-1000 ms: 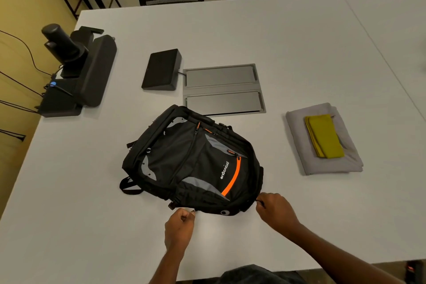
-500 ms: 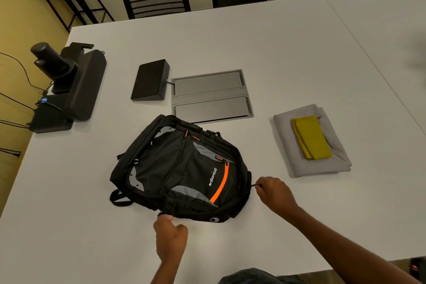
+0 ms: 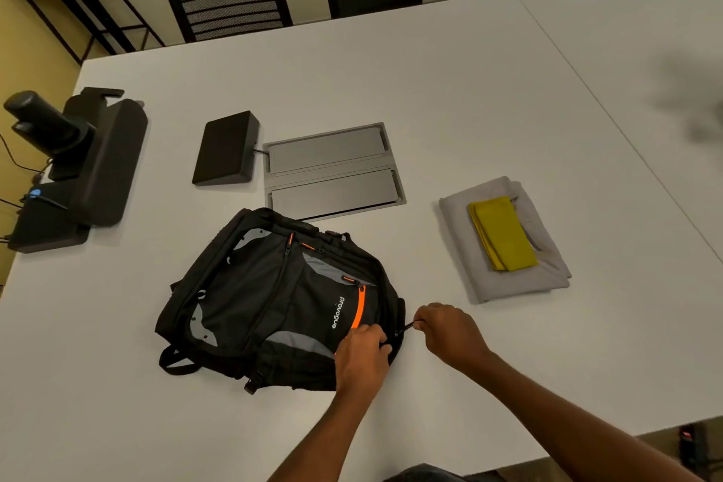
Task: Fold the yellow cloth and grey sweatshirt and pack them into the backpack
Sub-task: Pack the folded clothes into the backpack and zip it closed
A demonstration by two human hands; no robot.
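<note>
White worktop is bearing a black nylon backpack. The left hand is holding its corner in a curled grip while the right hand is pinching the zipper pull. Well apart, a folded yellow cloth is lying on a folded grey sweatshirt. Bracing firmly and drawing along the track should be working best.

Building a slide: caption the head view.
The left hand grips the backpack as right hand pinches its zipper pull; yellow cloth lies on grey sweatshirt.
</note>
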